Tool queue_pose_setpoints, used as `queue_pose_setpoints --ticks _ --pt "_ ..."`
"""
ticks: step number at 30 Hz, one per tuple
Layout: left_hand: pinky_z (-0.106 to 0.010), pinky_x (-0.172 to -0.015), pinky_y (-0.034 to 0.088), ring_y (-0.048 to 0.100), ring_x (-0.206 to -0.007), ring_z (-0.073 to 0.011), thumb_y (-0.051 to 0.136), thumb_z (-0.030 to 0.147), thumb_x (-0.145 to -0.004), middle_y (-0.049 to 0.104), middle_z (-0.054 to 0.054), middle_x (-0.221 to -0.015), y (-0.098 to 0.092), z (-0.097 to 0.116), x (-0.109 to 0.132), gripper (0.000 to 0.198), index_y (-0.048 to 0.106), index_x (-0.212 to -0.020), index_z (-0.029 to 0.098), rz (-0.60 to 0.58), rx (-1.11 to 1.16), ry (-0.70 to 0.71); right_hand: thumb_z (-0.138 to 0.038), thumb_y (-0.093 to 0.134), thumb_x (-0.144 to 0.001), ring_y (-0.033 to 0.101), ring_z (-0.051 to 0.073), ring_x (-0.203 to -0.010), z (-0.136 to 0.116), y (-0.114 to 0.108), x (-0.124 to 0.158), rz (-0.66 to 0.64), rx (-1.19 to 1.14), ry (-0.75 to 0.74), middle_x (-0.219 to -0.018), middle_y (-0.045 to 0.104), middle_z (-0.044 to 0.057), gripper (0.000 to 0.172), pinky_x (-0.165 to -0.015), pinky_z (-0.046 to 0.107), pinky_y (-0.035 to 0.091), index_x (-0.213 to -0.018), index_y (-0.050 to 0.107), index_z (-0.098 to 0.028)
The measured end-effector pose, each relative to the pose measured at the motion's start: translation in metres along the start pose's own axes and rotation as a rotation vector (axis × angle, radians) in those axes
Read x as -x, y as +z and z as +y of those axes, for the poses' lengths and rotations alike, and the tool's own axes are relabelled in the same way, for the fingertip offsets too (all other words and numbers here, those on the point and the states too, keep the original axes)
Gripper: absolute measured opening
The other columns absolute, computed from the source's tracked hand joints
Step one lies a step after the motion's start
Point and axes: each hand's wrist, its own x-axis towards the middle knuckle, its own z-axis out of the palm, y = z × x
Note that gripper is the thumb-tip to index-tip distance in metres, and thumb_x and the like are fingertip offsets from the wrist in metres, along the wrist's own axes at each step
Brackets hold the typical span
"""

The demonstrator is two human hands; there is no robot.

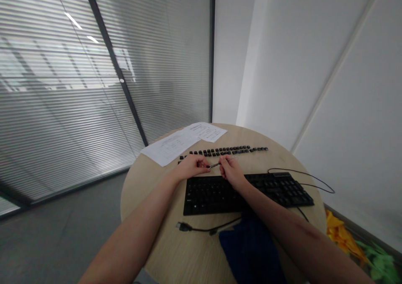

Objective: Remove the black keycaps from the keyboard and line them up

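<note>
My right hand (231,173) is closed around a thin, dark metallic tool (214,165), tweezer-like, though its exact kind is too small to tell. The tool's far end reaches the fingertips of my left hand (193,166), which are pinched together; whatever they hold is hidden. Both hands are just above the back edge of a black keyboard (207,196) lying on the round wooden table (169,250). Beyond the hands, loose black keycaps (220,150) lie in rows.
Printed paper sheets (176,145) lie at the back left. A USB cable (185,226) and dark blue cloth (251,250) are at the front. A thin black cord (314,177) loops past the right edge. Yellow cloth (342,233) and green cloth (378,261) lie low right.
</note>
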Motion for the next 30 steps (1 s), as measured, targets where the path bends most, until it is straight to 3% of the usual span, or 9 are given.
queue_pose_setpoints --ticks 23,30 --pt "-0.021 -0.053 0.032 0.047 -0.055 -0.0093 0.072 0.043 -0.079 0.057 0.004 -0.062 0.0002 0.0057 0.0004 0.027 0.068 -0.081 0.016 -0.047 -0.059 -0.043 -0.068 0.053 -0.085 0.038 0.009 -0.036 0.0044 -0.0011 -0.0004 0.013 -0.016 0.02 -0.045 0.044 -0.008 0.046 -0.037 0.021 0.03 -0.077 0.049 -0.023" --pt "-0.022 -0.054 0.036 0.052 -0.057 -0.0105 0.071 0.039 -0.079 0.061 0.003 -0.066 0.0046 0.0085 0.0008 0.024 0.068 -0.087 0.017 -0.09 -0.026 -0.053 -0.066 0.053 -0.085 0.038 0.009 -0.035 0.0063 -0.0019 -0.0005 -0.011 -0.003 0.019 -0.044 0.044 -0.009 0.044 -0.035 0.021 0.027 -0.077 0.047 -0.023"
